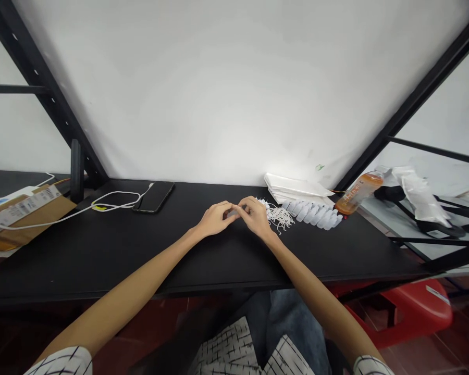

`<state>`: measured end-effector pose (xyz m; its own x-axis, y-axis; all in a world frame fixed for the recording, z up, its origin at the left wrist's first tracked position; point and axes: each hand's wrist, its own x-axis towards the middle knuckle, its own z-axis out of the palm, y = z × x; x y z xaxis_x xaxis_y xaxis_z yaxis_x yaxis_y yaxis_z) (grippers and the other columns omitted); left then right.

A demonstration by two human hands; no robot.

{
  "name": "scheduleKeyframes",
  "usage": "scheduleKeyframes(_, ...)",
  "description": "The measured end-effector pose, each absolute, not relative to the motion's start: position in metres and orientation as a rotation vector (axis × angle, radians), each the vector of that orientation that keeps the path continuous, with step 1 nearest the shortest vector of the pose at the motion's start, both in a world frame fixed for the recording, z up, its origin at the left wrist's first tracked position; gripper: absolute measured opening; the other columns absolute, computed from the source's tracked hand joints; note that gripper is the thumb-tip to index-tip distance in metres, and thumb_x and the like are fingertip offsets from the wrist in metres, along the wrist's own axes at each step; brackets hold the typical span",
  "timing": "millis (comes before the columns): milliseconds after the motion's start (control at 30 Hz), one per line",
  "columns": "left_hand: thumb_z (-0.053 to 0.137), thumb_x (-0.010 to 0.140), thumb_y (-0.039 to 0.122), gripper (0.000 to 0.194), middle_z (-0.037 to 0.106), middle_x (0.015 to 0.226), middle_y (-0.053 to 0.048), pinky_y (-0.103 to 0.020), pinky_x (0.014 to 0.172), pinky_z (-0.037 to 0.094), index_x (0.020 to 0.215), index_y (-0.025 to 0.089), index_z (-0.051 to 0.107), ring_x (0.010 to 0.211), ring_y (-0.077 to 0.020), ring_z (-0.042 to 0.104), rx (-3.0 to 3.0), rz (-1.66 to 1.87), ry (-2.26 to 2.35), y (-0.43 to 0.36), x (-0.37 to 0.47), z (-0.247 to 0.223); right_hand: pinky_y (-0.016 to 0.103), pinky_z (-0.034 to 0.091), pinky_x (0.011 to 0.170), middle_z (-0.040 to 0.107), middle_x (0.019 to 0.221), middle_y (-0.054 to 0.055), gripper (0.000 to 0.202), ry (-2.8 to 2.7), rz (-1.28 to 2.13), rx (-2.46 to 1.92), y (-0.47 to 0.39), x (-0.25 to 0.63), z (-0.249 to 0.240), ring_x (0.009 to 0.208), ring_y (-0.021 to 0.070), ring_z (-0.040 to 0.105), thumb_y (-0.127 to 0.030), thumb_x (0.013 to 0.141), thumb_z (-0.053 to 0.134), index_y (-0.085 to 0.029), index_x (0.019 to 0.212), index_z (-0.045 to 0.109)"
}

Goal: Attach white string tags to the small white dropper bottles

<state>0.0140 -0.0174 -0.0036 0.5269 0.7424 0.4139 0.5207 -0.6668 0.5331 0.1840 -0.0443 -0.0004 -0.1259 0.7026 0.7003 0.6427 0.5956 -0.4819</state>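
Note:
Over the middle of the black table, my left hand (216, 219) and my right hand (255, 215) meet at the fingertips. Both hands have bent fingers pinched together. Whatever lies between the fingertips is too small or hidden to name. Just right of my right hand is a loose heap of short white strings (281, 217), partly behind that hand. Beside the strings, a row of overlapping translucent white pieces (315, 214) runs to the right. A stack of white sheets (295, 187) lies behind them, near the wall.
A bottle with orange liquid (360, 192) leans at the right by the black frame. A black phone (153, 197) with a white cable (113, 202) lies at the left, and a cardboard box (31, 213) is farther left. A red stool (418, 310) stands below right.

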Motion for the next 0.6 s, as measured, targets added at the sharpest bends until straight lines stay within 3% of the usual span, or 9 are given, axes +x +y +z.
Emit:
scheduleKeyframes(167, 0.051, 0.09, 0.042, 0.028, 0.066, 0.09, -0.002, -0.026, 0.065, 0.043, 0.1, 0.021, 0.067, 0.075, -0.0157, 0.059, 2.447, 0.913, 1.122, -0.014, 0.01, -0.002, 0.028, 0.045, 0.068, 0.066, 0.09, 0.005, 0.024, -1.731, -0.044, -1.209, -0.04, 0.214, 0.015, 0.061, 0.0127, 0.052, -0.038, 0.092, 0.054, -0.019, 0.091, 0.068)
scheduleKeyframes(333, 0.049, 0.091, 0.041, 0.031, 0.069, 0.103, -0.003, -0.028, 0.068, 0.045, 0.112, 0.023, 0.065, 0.079, -0.0177, 0.062, 2.449, 0.908, 1.256, -0.007, 0.006, -0.008, 0.033, 0.045, 0.073, 0.07, 0.09, 0.007, 0.021, -1.302, -0.266, -1.595, -0.037, 0.281, 0.021, 0.06, 0.0158, 0.054, -0.03, 0.083, 0.056, -0.016, 0.088, 0.07)
scheduleKeyframes(600, 0.048, 0.092, 0.043, 0.032, 0.07, 0.105, -0.003, -0.028, 0.069, 0.046, 0.11, 0.024, 0.066, 0.079, -0.0179, 0.064, 2.446, 0.907, 1.321, -0.006, 0.008, -0.012, 0.032, 0.046, 0.074, 0.074, 0.084, 0.003, 0.026, -1.607, -0.019, -1.86, -0.046, 0.33, 0.01, 0.07, 0.0197, 0.062, -0.021, 0.073, 0.053, -0.021, 0.083, 0.076)
